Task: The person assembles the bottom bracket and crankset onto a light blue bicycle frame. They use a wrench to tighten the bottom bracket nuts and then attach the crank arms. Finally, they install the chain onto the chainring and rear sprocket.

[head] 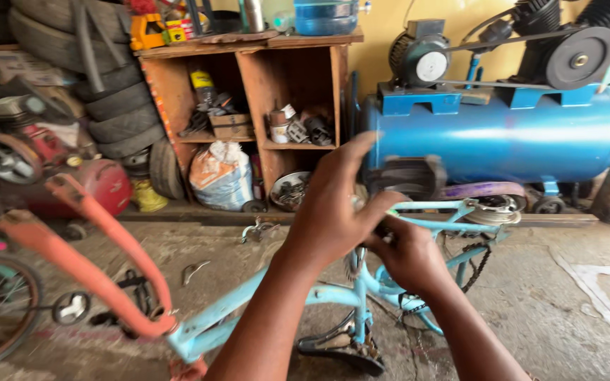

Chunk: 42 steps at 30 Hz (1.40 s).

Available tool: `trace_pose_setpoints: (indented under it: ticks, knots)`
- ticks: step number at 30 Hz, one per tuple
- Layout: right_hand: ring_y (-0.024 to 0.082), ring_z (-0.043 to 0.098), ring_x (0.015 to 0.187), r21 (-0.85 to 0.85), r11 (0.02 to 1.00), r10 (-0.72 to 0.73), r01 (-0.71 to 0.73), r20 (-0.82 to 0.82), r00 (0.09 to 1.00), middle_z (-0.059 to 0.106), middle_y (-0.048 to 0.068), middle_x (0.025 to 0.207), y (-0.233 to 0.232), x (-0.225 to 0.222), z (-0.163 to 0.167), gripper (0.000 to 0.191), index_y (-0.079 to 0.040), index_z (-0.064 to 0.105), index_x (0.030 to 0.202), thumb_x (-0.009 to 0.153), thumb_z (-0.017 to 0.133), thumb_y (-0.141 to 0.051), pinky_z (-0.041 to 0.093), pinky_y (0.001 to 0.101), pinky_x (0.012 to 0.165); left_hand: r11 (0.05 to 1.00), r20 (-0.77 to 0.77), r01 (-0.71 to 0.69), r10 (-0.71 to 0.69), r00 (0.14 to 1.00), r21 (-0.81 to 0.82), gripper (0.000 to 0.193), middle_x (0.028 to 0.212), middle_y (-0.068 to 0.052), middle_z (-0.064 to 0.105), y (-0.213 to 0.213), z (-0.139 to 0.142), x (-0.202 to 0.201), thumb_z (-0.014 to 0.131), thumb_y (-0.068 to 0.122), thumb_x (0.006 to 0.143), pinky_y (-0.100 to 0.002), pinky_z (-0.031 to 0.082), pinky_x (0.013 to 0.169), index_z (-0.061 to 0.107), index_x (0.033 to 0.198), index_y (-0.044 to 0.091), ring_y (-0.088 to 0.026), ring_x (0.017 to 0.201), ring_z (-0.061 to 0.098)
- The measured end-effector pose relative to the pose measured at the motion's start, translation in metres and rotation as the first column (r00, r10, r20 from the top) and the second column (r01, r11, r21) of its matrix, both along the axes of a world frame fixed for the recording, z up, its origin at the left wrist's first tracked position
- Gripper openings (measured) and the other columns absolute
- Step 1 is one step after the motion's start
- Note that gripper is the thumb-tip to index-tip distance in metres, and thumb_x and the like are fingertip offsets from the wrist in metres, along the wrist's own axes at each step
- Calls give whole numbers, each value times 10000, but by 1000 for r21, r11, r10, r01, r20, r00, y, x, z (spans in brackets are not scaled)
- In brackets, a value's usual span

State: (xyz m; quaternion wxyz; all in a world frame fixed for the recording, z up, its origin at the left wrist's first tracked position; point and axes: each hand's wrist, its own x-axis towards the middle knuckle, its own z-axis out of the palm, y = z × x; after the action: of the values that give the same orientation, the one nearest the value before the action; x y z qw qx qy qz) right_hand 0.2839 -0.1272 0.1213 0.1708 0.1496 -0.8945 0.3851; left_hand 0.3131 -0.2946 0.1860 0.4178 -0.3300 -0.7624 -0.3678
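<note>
**Two hands at work on an upturned blue bike frame**

Behind the bike frame, against the wall: a big blue air tank [495, 134] with motor and belt wheel on top. Left of that, a wooden shelf [255, 92] crammed with parts, a white sack [222, 176] at its foot, stacked tyres [107, 92] further left. In the middle, on the concrete floor [566, 317], the light blue bike frame [248, 310] lying upside down, saddle [340, 349] low, chain [478, 264] hanging loose at the rear, orange fork [100, 247] angled off to the left. Above the frame's centre, left hand [330, 212] spread open, fingers resting near a dark pedal [407, 176]. Just beside it, right hand [411, 257] with grip clenched around something small by the crank; what exactly, cannot tell.
</note>
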Motion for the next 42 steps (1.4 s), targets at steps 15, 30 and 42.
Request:
trace_pose_setpoints:
  ticks: [15, 30, 42]
  knots:
    - [327, 758, 984, -261, 926, -218, 274, 224, 950, 775, 243, 1075, 73, -40, -7, 650, -17, 727, 1218, 835, 735, -543, 587, 447, 869, 949, 783, -104, -181, 595, 298, 687, 1606, -98, 440, -23, -122, -196, 395, 581, 1010, -452, 364, 1172, 381, 1571, 185, -287, 1459, 428]
    - [333, 754, 770, -227, 908, -267, 351, 331, 905, 787, 255, 985, 52, -49, -10, 577, -21, 737, 1221, 890, 743, -493, 571, 420, 688, 980, 925, -55, -161, 344, 191, 813, 1653, -110, 331, -35, -126, -220, 257, 756, 940, -511, 337, 1191, 301, 1567, 239, -313, 1525, 323]
    - [200, 617, 554, -143, 935, -261, 326, 348, 900, 786, 152, 889, 47, -42, -17, 522, -65, 777, 1138, 842, 796, -494, 475, 358, 517, 955, 727, -294, 237, 644, -51, 674, 1210, -134, 751, -31, -122, -182, 361, 662, 978, -460, 546, 940, 668, 1344, 187, -337, 1131, 695]
